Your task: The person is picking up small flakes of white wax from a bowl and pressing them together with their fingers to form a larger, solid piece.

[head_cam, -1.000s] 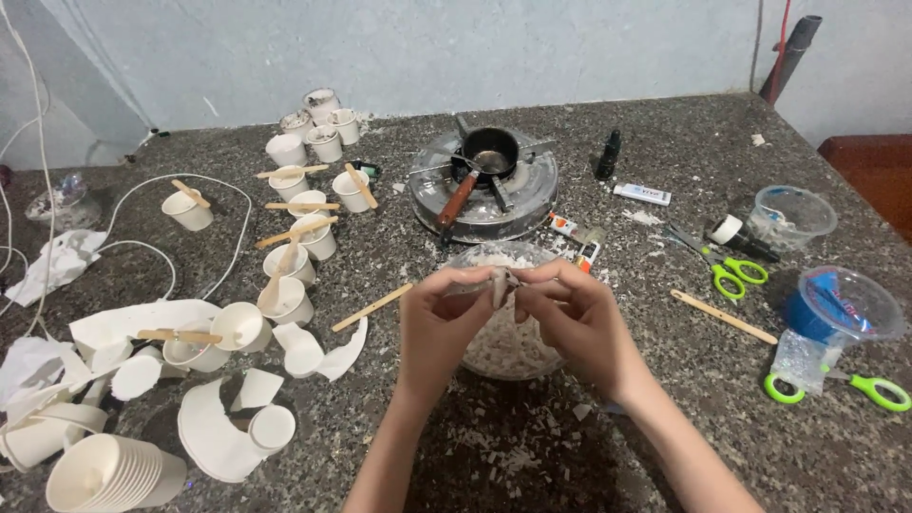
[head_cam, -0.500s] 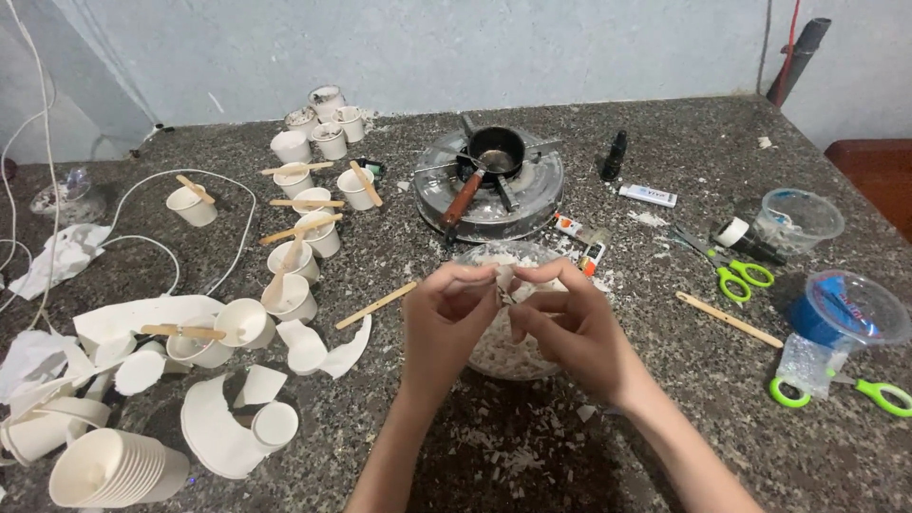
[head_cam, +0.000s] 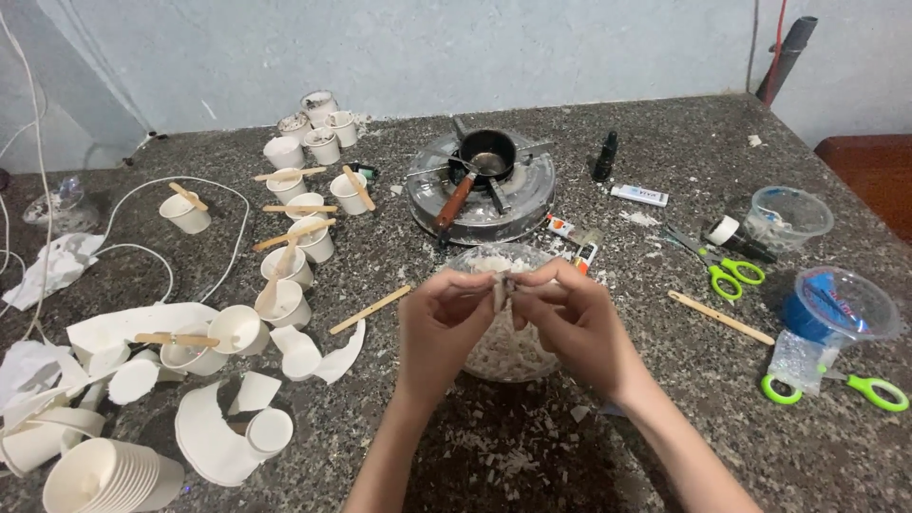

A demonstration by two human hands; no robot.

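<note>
My left hand [head_cam: 439,328] and my right hand [head_cam: 570,318] meet over a clear glass bowl [head_cam: 503,366] filled with small white flakes. Both pinch one small white chunk [head_cam: 501,287] between thumb and fingertips, just above the bowl's middle. White crumbs [head_cam: 503,465] lie on the speckled stone counter in front of the bowl. Behind the bowl stands a small round stove [head_cam: 480,185] with a little black pot [head_cam: 486,152] on it, its brown handle pointing toward me.
Several white paper cups [head_cam: 285,271] with wooden sticks stand left, with torn cups [head_cam: 218,437], a cup stack [head_cam: 104,475] and a white cable [head_cam: 142,204]. At right lie green scissors [head_cam: 727,271], a wooden stick [head_cam: 720,316], two plastic cups [head_cam: 841,304] and more green scissors [head_cam: 836,389].
Both hands stay together over the bowl, with only slight finger movement on the white chunk. Nothing else on the counter has moved.
</note>
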